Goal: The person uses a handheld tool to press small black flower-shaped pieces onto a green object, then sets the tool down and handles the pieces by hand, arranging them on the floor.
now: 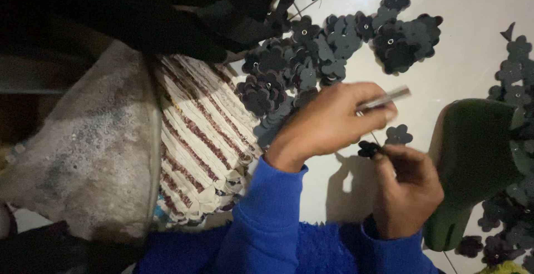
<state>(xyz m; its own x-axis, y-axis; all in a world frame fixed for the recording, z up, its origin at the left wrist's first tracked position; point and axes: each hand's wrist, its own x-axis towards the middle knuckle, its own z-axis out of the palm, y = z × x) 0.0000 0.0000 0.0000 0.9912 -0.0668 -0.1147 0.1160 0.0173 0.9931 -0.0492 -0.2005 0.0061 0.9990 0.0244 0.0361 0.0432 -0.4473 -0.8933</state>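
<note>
The left hand (334,119) grips what looks like a slim metal tool (385,99). At its four o'clock, the right hand (405,188) pinches a small dark flower piece (368,149).

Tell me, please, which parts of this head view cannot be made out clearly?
- Silver tool in the left hand: motion-blurred, its kind unclear.
- Small dark flower piece at the right hand: fingers partly cover it, so the grip is unclear.
- Dark green object: its nature is unclear.
- Top-left corner: too dark to read.
- Flower pieces at the right edge: cut off.
</note>
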